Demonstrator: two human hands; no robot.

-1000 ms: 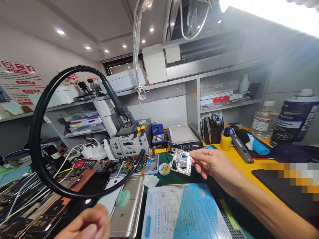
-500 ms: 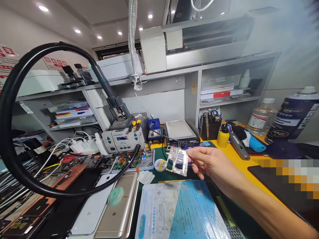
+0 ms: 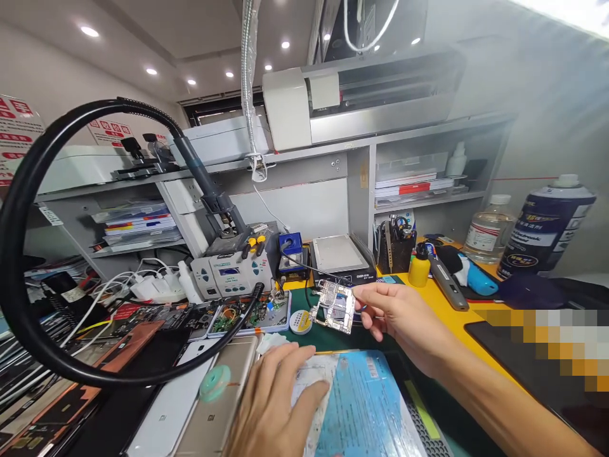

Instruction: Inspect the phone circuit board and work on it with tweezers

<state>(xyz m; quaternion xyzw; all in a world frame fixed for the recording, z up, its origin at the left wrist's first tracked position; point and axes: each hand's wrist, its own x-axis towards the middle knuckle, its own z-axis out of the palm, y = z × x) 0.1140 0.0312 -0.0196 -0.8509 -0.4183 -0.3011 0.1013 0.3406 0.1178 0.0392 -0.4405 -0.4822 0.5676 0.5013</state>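
A phone circuit board (image 3: 335, 307) is pinched by its right edge between the thumb and fingers of my right hand (image 3: 391, 311). It is held tilted above the green mat, beyond a blue and white flat box (image 3: 366, 406). My left hand (image 3: 280, 406) is over the left part of that box, fingers apart and holding nothing. Whether it touches the box I cannot tell. Left of this hand lie a gold phone back (image 3: 212, 412) bearing a green tape roll (image 3: 215, 383) and a white phone back (image 3: 166, 406).
A black hose (image 3: 14, 254) loops across the left from a soldering station (image 3: 233, 270). Behind the board stand a small round tin (image 3: 300, 322) and a tray of electronic parts (image 3: 285, 311). A yellow bottle (image 3: 419, 268) and spray can (image 3: 547, 228) stand at right.
My left hand has come into view from below, over the flat box. My right hand still holds the board, whose tilt has altered slightly. The view has shifted a little.
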